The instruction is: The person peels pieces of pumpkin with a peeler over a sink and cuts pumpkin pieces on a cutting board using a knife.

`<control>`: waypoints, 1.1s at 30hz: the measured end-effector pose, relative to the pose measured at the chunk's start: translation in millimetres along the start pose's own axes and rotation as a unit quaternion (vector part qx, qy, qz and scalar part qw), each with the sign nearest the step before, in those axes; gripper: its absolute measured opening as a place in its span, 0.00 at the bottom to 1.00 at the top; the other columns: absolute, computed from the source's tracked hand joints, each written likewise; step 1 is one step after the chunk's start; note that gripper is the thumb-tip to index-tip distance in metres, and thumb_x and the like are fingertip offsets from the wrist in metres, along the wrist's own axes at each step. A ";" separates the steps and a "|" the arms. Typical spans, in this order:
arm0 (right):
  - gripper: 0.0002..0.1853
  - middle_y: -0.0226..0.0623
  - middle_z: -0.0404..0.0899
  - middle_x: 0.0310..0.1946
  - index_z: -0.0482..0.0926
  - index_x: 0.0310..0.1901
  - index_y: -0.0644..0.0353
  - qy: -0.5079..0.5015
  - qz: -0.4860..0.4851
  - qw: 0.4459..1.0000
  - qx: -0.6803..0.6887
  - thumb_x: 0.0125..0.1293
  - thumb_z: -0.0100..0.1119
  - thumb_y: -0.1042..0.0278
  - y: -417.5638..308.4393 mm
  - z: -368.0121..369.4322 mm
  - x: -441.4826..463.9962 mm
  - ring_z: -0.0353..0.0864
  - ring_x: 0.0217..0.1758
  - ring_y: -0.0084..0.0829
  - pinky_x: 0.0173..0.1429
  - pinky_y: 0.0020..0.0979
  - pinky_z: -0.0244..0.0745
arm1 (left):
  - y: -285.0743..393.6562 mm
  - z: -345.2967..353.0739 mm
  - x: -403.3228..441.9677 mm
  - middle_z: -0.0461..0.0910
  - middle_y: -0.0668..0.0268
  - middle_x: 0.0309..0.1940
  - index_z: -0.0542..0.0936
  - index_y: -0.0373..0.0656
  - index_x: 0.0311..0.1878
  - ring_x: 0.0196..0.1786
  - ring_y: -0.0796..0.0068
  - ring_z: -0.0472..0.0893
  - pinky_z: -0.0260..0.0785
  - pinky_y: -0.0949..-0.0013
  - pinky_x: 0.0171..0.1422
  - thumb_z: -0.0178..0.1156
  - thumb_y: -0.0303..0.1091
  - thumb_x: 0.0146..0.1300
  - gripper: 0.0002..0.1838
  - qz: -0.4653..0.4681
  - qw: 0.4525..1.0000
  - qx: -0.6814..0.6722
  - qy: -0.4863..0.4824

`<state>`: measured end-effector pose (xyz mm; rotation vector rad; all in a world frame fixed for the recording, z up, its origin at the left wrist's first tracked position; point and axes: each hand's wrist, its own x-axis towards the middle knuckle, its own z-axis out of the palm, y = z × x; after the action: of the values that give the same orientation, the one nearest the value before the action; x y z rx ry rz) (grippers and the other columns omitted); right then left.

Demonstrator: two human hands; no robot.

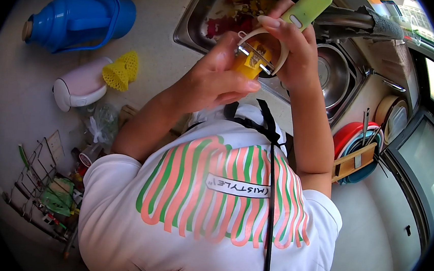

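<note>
My left hand (206, 81) is closed around a yellow-orange piece of produce (248, 69) with a brown speckled patch; its exact kind is unclear. In my right hand (301, 53) is a peeler (312, 8) with a light green handle and a white Y-shaped frame. The metal blade lies across the yellow piece, at or very near its surface. Both hands are raised by the near edge of a steel sink (186, 23). Yellow and brown scraps (248, 0) and red scraps (223, 26) lie in the left basin.
A faucet (343, 19) reaches over the sink from the right. Left on the counter lie a blue thermos (85, 22), a pink and white container (81, 84) and yellow netting (121, 70). A wire rack (34, 187) stands lower left. Stacked basins (347, 135) sit right, near a window.
</note>
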<state>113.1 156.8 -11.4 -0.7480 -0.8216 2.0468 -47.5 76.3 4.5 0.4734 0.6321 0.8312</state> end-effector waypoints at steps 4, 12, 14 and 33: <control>0.05 0.34 0.77 0.30 0.75 0.34 0.63 -0.021 -0.015 1.000 0.006 0.58 0.58 0.72 -0.8 -4.5 1.6 0.81 0.36 0.25 0.45 0.25 0.77 | -2.0 2.0 4.1 0.68 0.70 0.33 0.59 0.48 0.52 0.25 0.87 0.66 0.57 0.80 0.25 0.57 0.26 0.63 0.20 0.005 0.999 0.043 0.017; 0.06 0.32 0.78 0.29 0.77 0.35 0.63 -0.041 -0.035 0.996 -0.074 0.59 0.60 0.71 0.2 -13.6 -0.1 0.81 0.36 0.22 0.43 0.23 0.76 | -3.2 3.9 8.6 0.69 0.70 0.33 0.57 0.47 0.61 0.24 0.87 0.65 0.58 0.80 0.26 0.57 0.28 0.64 0.26 0.030 0.987 0.153 0.033; 0.06 0.33 0.78 0.28 0.77 0.35 0.64 -0.050 -0.047 0.996 -0.058 0.59 0.59 0.72 -0.9 -9.4 -1.8 0.81 0.36 0.23 0.42 0.24 0.76 | 0.3 3.8 5.9 0.69 0.71 0.32 0.56 0.46 0.62 0.23 0.88 0.64 0.57 0.80 0.24 0.57 0.27 0.65 0.27 0.014 0.991 0.130 0.007; 0.06 0.34 0.77 0.26 0.76 0.34 0.65 -0.028 -0.109 0.990 -0.079 0.60 0.56 0.70 2.1 -5.8 -7.3 0.80 0.30 0.23 0.33 0.23 0.74 | -2.2 4.8 2.0 0.67 0.74 0.28 0.55 0.47 0.69 0.20 0.90 0.60 0.55 0.82 0.23 0.54 0.25 0.67 0.30 -0.017 0.994 0.106 -0.005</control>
<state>120.1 151.4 -15.0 -0.6563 -1.0592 1.8300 -42.1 75.9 6.0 0.6572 0.7211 0.7322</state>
